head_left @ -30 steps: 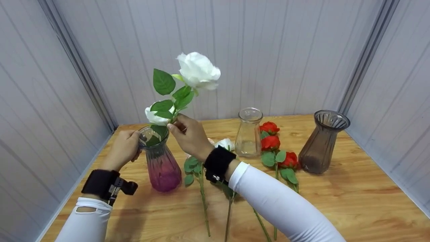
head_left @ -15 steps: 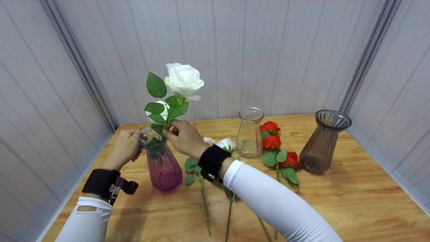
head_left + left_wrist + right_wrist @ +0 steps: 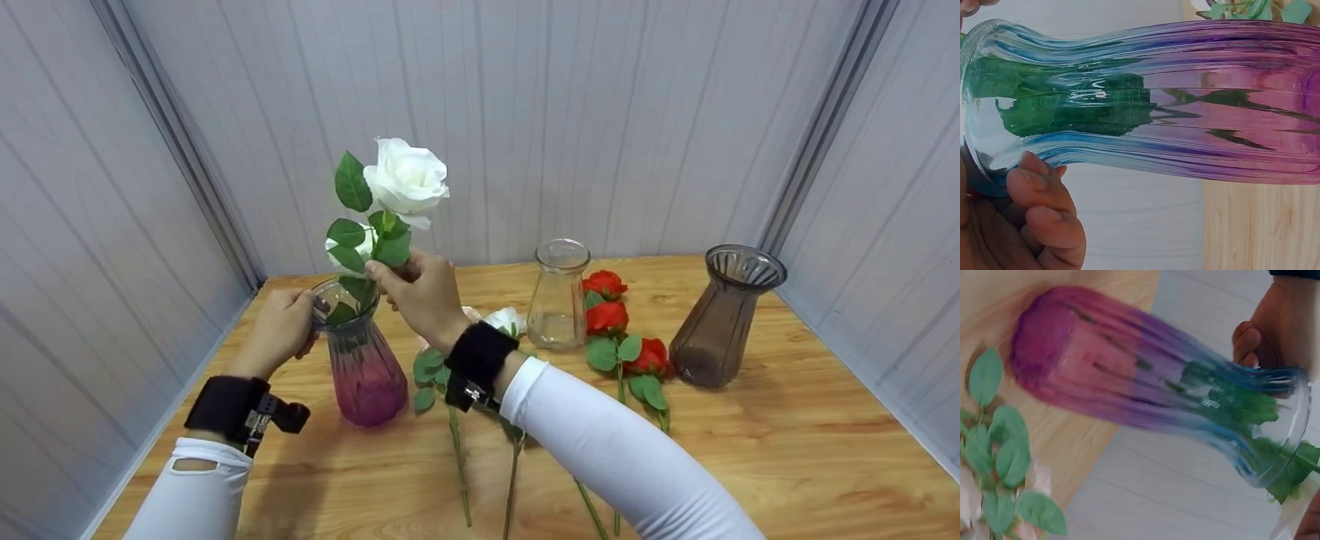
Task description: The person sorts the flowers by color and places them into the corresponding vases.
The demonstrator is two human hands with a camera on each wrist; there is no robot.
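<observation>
A ribbed glass vase [image 3: 367,382], fading from blue at the neck to pink at the base, stands at the table's left. My left hand [image 3: 281,330] grips its rim from the left; in the left wrist view the fingers [image 3: 1050,216] curl at the lip. With thumb and fingers, my right hand [image 3: 424,296] pinches the stem of a white rose [image 3: 409,180] above the mouth. Behind its leaves is a second white rose [image 3: 368,243], low over the rim. Green leaves [image 3: 1089,107] and stems show inside the glass. The right hand hides part of the held stem.
A clear glass vase [image 3: 555,319] stands at the back centre, a grey one [image 3: 709,341] at the right. Several red roses [image 3: 606,319] lie between them. Pale roses [image 3: 504,320] with long stems lie beside the right forearm. Panelled walls [image 3: 600,135] enclose the wooden table [image 3: 810,420].
The held white rose has moved left and lower and stands more upright. Lately my right hand has shifted higher on its stem. My left hand has stayed on the rim.
</observation>
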